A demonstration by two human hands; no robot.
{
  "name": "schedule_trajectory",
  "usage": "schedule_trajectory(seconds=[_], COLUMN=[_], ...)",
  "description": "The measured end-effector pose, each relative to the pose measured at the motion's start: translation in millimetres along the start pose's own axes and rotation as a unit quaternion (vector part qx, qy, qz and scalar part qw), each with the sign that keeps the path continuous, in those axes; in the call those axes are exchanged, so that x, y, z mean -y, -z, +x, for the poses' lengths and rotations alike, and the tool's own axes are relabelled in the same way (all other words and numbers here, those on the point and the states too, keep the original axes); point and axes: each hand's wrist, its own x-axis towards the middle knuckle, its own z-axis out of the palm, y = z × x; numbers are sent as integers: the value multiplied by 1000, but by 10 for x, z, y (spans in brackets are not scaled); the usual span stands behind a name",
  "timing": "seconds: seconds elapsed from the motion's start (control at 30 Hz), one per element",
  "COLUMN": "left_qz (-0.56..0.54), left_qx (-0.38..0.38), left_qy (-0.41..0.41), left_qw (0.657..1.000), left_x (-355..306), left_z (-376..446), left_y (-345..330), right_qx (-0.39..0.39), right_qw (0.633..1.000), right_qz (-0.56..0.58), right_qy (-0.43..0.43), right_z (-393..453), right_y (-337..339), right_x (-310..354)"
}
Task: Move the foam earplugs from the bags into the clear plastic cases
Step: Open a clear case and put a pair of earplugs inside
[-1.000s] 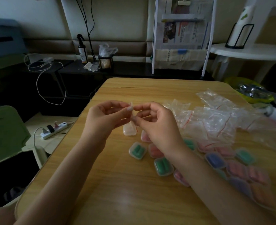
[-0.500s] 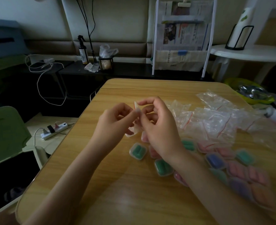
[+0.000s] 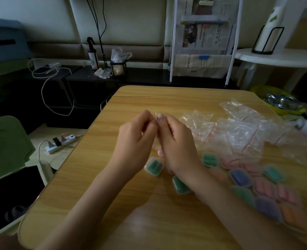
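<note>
Left hand (image 3: 136,139) and right hand (image 3: 178,141) meet above the table (image 3: 131,213), fingertips pinched shut on one small clear bag (image 3: 156,139) between them; contents unreadable. Just below lies a green-filled case (image 3: 154,166). Roughly a dozen filled cases to the right, blurred. Empty bags (image 3: 239,130) heaped beyond, uncountable.

Left hand (image 3: 137,141), right hand (image 3: 178,143): fingers pinched together.

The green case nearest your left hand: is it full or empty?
Full. The green case lies flat on the table and green earplugs show through its clear shell. Whether its lid is snapped shut, I cannot tell.
</note>
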Motion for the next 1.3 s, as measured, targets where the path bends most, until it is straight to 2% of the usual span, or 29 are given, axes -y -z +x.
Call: schedule_trajectory(seconds=[0.1,0.27,0.47,0.67,0.9,1.1,1.3], left_qz=[-6,-87,-76,-60,-79,-66,26], left_qx=[-14,-41,-10,-13,-5,-18,-34], left_qy=[16,57,12,-36,-24,13,-23], left_qw=[1000,994,997,997,997,998,999], left_x=[-9,5,-20,-5,-6,31,32], left_z=[-7,-7,-53,-66,-56,-52,-68], left_y=[-7,1,-59,-92,-102,-95,-86], right_qx=[1,15,1,-8,-17,-28,-30], right_qw=[1000,999,998,999,998,999,996], right_qz=[3,3,-34,-7,64,-16,-74], right_qy=[6,38,46,36,0,31,25], right_z=[-9,9,-15,-40,-44,-30,-26], right_y=[-4,5,-14,-52,-56,-65,-49], right_x=[19,27,-15,-11,7,-26,-34])
